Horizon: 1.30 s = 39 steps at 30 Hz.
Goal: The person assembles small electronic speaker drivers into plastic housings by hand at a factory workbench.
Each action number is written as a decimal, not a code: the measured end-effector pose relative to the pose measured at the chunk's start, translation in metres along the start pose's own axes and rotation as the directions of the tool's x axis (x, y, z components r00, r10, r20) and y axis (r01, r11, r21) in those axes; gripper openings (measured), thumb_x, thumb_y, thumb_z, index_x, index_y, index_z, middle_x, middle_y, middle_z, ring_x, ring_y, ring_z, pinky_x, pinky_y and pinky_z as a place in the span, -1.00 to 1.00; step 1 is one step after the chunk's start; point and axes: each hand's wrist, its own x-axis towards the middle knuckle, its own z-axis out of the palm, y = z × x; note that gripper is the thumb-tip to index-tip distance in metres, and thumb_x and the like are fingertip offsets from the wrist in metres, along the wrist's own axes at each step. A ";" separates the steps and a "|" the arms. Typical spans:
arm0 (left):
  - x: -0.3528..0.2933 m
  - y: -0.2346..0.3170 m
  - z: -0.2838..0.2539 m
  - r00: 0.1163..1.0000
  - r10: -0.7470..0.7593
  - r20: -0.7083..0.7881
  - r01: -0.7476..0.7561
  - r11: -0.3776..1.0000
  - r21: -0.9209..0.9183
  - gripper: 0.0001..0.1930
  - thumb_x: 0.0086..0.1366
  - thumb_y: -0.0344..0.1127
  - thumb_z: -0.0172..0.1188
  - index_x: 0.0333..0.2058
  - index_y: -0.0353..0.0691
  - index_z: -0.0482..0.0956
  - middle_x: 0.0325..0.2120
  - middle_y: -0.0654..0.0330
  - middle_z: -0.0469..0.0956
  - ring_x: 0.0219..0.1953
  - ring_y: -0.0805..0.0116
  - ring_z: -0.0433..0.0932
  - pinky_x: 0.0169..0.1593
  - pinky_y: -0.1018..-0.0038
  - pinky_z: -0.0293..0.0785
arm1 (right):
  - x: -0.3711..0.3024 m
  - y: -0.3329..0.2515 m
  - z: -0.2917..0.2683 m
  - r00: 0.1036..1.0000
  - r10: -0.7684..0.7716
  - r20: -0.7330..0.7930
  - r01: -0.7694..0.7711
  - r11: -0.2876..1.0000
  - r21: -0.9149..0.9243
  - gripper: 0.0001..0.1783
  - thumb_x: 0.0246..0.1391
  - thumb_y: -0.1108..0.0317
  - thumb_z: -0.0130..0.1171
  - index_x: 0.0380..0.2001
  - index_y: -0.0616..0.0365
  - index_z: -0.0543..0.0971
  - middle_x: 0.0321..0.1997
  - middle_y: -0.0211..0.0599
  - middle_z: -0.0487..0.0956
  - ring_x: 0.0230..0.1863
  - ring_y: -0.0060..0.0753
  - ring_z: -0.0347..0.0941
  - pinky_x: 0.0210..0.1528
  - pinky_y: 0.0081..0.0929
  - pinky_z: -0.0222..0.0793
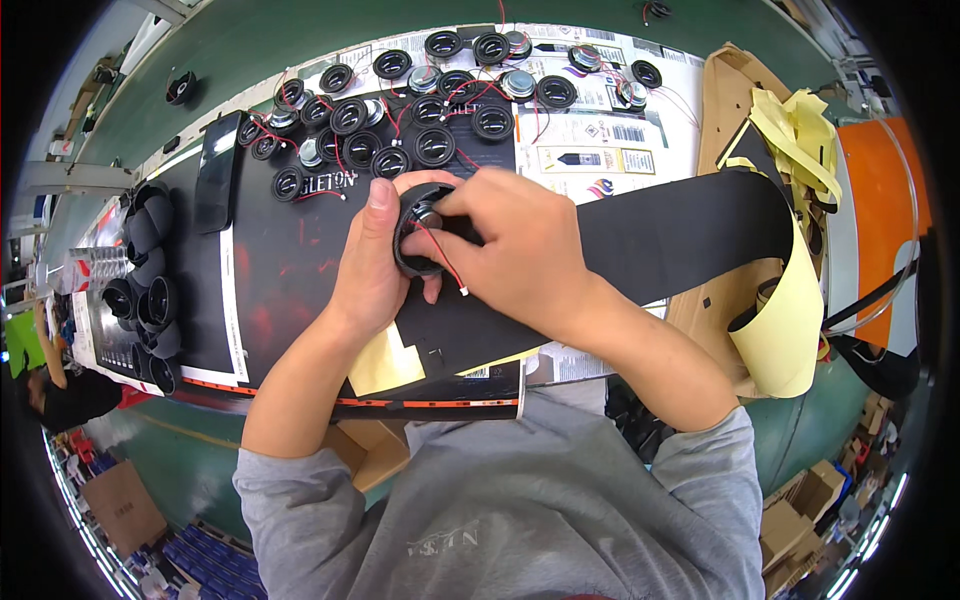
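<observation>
My left hand is wrapped round a black cup-shaped housing, its thumb up along the near side. The fingers of my right hand are pinched at the housing's mouth on a small round speaker with a silvery back. From the speaker hangs a red and black wire that ends in a white plug. How deep the speaker sits is hidden by my fingers. Under my hands lies a black foam strip with yellow backing, running off to the right.
Several loose speakers with thin wires lie across the table's far side. More black housings are piled at the left, near a dark phone. Crumpled yellow backing paper and cardboard lie at the right. Another person is at far left.
</observation>
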 end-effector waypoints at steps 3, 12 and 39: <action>0.003 -0.004 -0.008 0.994 0.105 0.044 -0.108 0.992 0.062 -0.33 0.36 0.29 -0.29 -0.07 -0.30 0.33 -0.48 0.16 0.48 -0.60 0.47 0.51 -0.65 0.62 0.40 | 0.009 -0.001 -0.007 0.954 0.294 0.052 -0.297 0.916 0.270 -0.50 -0.43 0.22 0.54 -0.42 0.17 0.48 -0.37 -0.25 0.45 -0.36 -0.25 0.45 -0.33 -0.37 0.37; 0.004 0.005 -0.005 0.978 0.110 0.180 -0.117 0.993 0.027 -0.48 0.28 -0.22 0.22 0.13 -0.23 0.26 -0.33 0.19 0.46 -0.43 0.42 0.54 -0.50 0.52 0.57 | 0.019 0.019 -0.006 0.900 0.351 0.259 -0.436 0.746 0.504 -0.51 -0.15 0.43 0.43 -0.16 0.33 0.43 -0.22 -0.23 0.55 -0.17 -0.52 0.49 -0.18 -0.55 0.45; 0.009 -0.003 -0.017 0.990 0.138 0.031 -0.139 0.989 0.048 -0.68 0.23 -0.29 0.27 -0.07 -0.20 0.49 -0.47 0.29 0.54 -0.58 0.60 0.44 -0.61 0.69 0.35 | -0.015 -0.024 0.003 0.522 -0.329 0.787 0.470 0.881 0.056 -0.67 -0.16 0.39 0.18 -0.21 0.08 0.53 -0.48 -0.37 0.37 -0.44 -0.37 0.43 -0.48 -0.40 0.39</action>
